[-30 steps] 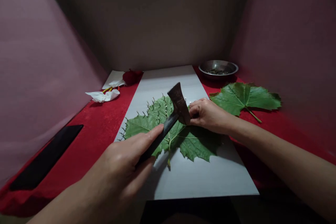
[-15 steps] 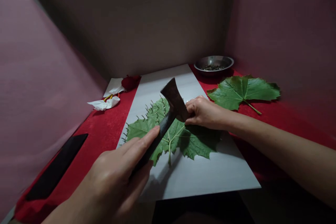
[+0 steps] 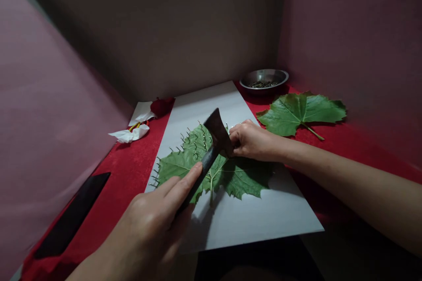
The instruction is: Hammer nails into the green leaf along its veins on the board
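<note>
My left hand (image 3: 153, 215) is wrapped round the dark handle of a hammer (image 3: 220, 134); its rusty head flares into a wedge at the upper end. A green lobed leaf (image 3: 245, 180) lies spread on a white board (image 3: 263, 219) beneath it. Several nails (image 3: 195, 142) stand upright along the leaf's left and upper parts. Over the upper right of the leaf is my right hand (image 3: 252, 140), its fingers pinched together right beside the hammer head. The head partly covers those fingertips, so what they hold is hidden.
On the red cloth (image 3: 128, 171), a steel bowl (image 3: 263, 81) of nails stands at the back right, with a second leaf (image 3: 301, 114) in front. Crumpled white tissue (image 3: 130, 134) and a round red object (image 3: 160, 106) sit back left. A flat black object (image 3: 74, 215) lies nearer.
The hammer head has dropped a little toward my right hand's fingers. My right hand stays at nearly the same spot over the leaf. The whole view has shifted slightly.
</note>
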Demonstrator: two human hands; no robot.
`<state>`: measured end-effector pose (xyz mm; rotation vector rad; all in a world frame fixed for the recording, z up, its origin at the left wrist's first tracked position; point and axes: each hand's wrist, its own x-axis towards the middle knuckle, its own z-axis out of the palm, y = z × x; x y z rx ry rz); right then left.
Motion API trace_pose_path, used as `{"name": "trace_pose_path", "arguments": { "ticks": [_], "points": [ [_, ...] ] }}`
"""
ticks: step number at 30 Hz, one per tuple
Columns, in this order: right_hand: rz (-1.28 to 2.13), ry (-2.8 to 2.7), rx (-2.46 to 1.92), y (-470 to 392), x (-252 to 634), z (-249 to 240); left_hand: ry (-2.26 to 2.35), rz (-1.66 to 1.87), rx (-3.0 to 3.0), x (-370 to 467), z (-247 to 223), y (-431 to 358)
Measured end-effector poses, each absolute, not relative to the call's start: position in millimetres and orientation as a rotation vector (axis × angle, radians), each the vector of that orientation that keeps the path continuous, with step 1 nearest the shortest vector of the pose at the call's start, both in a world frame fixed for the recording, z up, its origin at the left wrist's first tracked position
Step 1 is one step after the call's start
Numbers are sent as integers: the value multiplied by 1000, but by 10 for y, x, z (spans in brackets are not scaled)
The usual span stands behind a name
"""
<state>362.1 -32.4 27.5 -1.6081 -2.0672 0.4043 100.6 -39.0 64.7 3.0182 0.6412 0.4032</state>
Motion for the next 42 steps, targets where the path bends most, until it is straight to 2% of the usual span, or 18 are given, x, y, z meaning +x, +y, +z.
{"name": "trace_pose_path", "arguments": {
  "ticks": [24,30,36,42],
  "points": [
    [374,-2146,-1575,-352,3714,298,729,552,2874,930,704,-426],
    [100,-2039,-1548,-698,3669,450,763,560,2836,831,704,-423],
    [-169,-2066,-1714,-1046,3306,108,766,639,2735,788,667,-351],
    [-242,-2093,-1928,-1020,3109,15,677,644,2741,863,657,-304]
  ]
}}
